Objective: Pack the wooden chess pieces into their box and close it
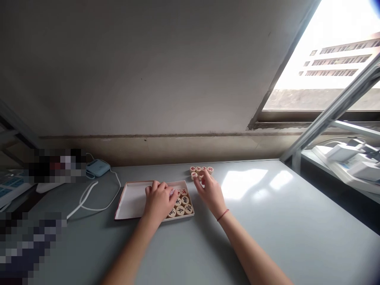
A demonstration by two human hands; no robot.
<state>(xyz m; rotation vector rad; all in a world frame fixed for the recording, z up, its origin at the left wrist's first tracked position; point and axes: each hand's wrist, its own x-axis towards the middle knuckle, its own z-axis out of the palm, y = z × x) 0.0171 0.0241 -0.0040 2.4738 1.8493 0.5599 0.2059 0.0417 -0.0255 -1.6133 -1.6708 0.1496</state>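
Note:
Round wooden Chinese chess pieces (180,210) with carved characters lie in a shallow open box (192,214). The box's lid (130,201), pale inside with a reddish edge, sits at its left. My left hand (160,200) rests over the place where lid and box meet, fingers curled and thumb beside the pieces; whatever it grips is hidden. Beyond the box, several red-lettered pieces (210,170) form two short rows on the table. At the front row, my right hand (210,190) has thumb and fingers closed around a Chinese chess piece (200,177), partly covered by the fingers.
The grey table (190,253) meets a wall at the back. At the left lie a blue device (98,168) and a looped white cable (89,194). A metal frame (314,134) and a shelf of white devices (344,160) stand at the right, below a bright window (320,87).

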